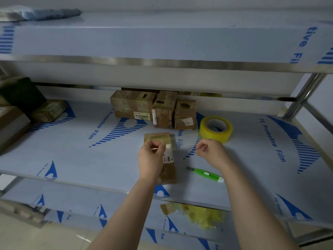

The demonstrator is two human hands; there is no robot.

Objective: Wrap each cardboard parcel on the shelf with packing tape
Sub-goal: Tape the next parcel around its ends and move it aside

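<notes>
Steel shelving under blue-printed film fills the view, and the work is on the middle shelf (pixel 81 159). One small parcel (pixel 169 172) lies near its front edge, lengthwise away from the person. The left hand (pixel 151 156) is over the parcel's far end with its fingers curled and pinched at the top face; whether they nip tape or card I cannot tell. The right hand (pixel 210 150) hovers just to the right, apart from the parcel, fingers clenched with the thumb against the forefinger and nothing visible in them. One yellow tape roll (pixel 215 129) lies flat beyond that hand. One green cutter (pixel 207 174) lies beneath the right wrist. Three boxes (pixel 132 104) stand side by side at the back. More boxes are piled at the left edge (pixel 48 110). Crumpled yellow scraps (pixel 201 216) lie on the tier below.
</notes>
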